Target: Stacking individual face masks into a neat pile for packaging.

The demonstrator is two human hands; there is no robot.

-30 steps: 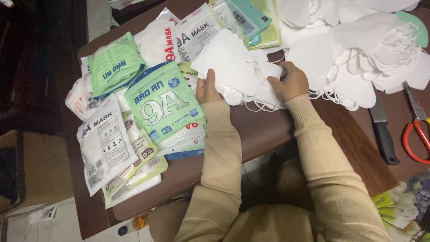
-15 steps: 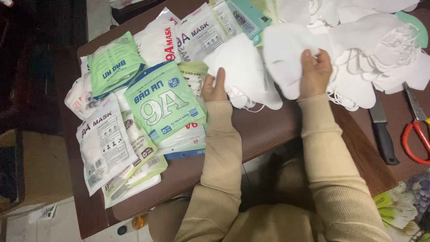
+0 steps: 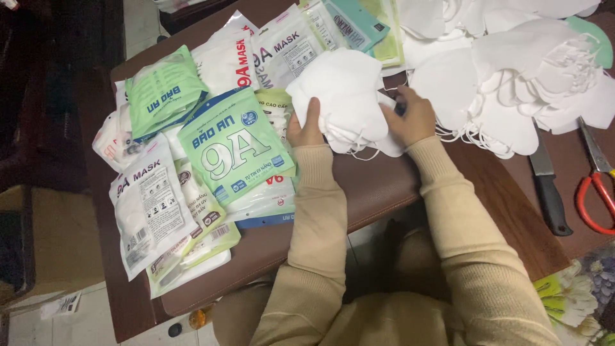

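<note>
Small stack of white masks (image 3: 346,96) gripped at both edges by left hand (image 3: 306,128) and right hand (image 3: 413,118), squared over counter (image 3: 384,186). Bagging judged next; pouch from packet pile (image 3: 234,147) needed.

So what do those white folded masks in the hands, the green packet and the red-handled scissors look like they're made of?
The white folded face masks, held by the left hand and right hand, look like soft matte non-woven fabric with thin elastic loops. The green printed packet seems to be glossy plastic film, since it catches light. The red-handled scissors show grey metal blades and what look like plastic grips.
</note>
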